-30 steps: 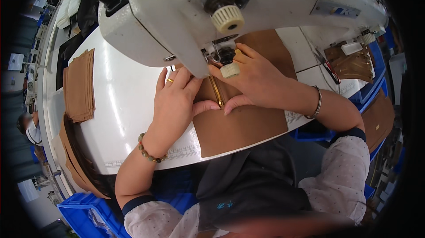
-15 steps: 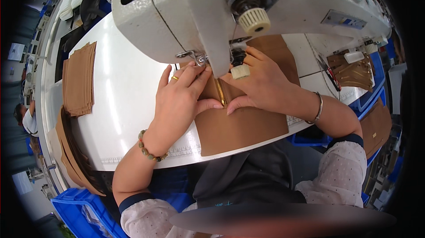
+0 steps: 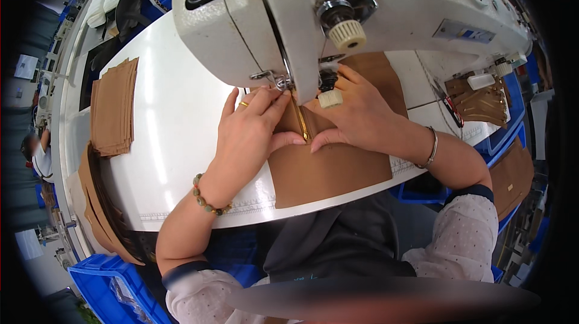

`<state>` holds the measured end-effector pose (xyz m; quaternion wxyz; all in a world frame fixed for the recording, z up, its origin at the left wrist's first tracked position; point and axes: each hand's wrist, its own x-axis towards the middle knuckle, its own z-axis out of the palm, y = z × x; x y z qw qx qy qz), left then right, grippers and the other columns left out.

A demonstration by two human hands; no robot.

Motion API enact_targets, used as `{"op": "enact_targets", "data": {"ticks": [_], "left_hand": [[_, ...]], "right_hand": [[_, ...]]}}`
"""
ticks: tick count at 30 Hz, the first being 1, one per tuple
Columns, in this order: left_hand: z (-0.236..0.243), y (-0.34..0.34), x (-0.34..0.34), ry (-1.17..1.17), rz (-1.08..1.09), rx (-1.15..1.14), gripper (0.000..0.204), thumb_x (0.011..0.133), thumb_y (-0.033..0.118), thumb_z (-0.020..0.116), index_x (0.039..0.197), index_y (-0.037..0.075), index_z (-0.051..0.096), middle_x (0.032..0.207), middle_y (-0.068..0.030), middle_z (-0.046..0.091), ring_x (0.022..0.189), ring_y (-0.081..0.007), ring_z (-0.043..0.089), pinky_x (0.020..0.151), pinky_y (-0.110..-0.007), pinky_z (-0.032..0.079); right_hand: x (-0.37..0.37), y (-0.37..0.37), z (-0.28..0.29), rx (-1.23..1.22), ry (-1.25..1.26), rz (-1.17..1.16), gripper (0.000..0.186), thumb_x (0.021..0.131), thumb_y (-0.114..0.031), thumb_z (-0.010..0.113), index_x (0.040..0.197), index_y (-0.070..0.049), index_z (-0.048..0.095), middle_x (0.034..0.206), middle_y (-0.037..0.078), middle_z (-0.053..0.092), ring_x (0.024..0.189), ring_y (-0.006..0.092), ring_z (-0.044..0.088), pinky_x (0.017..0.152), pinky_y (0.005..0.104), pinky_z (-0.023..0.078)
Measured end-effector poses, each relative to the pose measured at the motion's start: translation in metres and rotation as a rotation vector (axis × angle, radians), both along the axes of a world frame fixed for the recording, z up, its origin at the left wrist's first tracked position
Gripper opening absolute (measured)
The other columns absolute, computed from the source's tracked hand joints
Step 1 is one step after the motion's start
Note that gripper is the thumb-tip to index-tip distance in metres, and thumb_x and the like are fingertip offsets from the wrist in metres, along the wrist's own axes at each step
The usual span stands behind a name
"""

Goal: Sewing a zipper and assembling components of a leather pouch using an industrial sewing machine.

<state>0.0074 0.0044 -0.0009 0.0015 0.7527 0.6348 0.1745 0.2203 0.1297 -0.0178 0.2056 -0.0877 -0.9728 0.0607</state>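
Note:
A flat brown piece of material (image 3: 335,173) lies under the sewing machine (image 3: 392,4), with a gold-toothed zipper (image 3: 303,124) running along its middle toward the needle area. My left hand (image 3: 250,122) rests on the piece left of the zipper, its fingertips beside the presser foot (image 3: 282,83) and its thumb near the zipper's close end. To the right of the zipper, my right hand (image 3: 356,110) lies on the same piece, fingers spread and partly behind a cream knob (image 3: 330,99). Both thumbs point toward each other. The machine's head hides the needle point.
A stack of brown pieces (image 3: 114,107) sits at the left of the white table (image 3: 175,173). More brown pieces (image 3: 99,215) hang over its left edge. Red-handled scissors (image 3: 452,110) and several zippers (image 3: 479,101) lie at the right. Blue crates (image 3: 114,270) stand below.
The brown piece and both hands have shifted slightly toward the machine's needle area. The whole view has also moved a little; both hands keep nearly the same pose.

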Motion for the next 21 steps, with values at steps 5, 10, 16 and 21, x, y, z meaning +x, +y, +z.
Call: {"op": "enact_targets", "data": {"ticks": [5,10,16,21], "left_hand": [[-0.003,0.001,-0.002,-0.035,-0.021,0.007,0.074,0.073,0.049,0.079,0.130,0.003,0.069,0.123,-0.0075,0.067,0.123,-0.0268,0.062,0.110,-0.048,0.046],[-0.007,-0.006,-0.001,-0.132,-0.030,0.037,0.061,0.082,0.036,0.082,0.128,-0.002,0.069,0.136,-0.0136,0.067,0.122,-0.0339,0.066,0.099,-0.043,0.055],[-0.003,-0.035,0.009,-0.353,0.026,-0.008,0.033,0.097,0.008,0.068,0.129,0.000,0.069,0.135,-0.0152,0.068,0.120,-0.0305,0.068,0.103,-0.038,0.054],[0.001,-0.051,0.010,-0.596,0.033,-0.033,0.032,0.099,-0.002,0.058,0.130,0.002,0.068,0.140,-0.0150,0.064,0.125,-0.0289,0.065,0.101,-0.036,0.055]], "right_hand": [[-0.001,0.003,0.000,-0.012,0.014,0.002,0.074,0.073,-0.065,0.073,0.113,-0.003,0.071,0.124,0.013,0.068,0.126,0.0345,0.057,0.113,0.0526,0.040],[0.002,-0.005,0.002,0.016,-0.019,-0.010,0.074,0.075,-0.064,0.073,0.117,-0.003,0.070,0.125,0.012,0.067,0.127,0.0341,0.057,0.113,0.0512,0.041],[0.011,-0.029,0.005,0.024,-0.013,0.061,0.075,0.076,-0.061,0.074,0.120,-0.001,0.068,0.131,0.014,0.065,0.126,0.0338,0.058,0.112,0.0482,0.042],[0.024,-0.057,0.016,-0.040,-0.084,0.083,0.076,0.080,-0.056,0.074,0.126,0.005,0.065,0.136,0.023,0.061,0.128,0.0378,0.058,0.107,0.0483,0.047]]}}
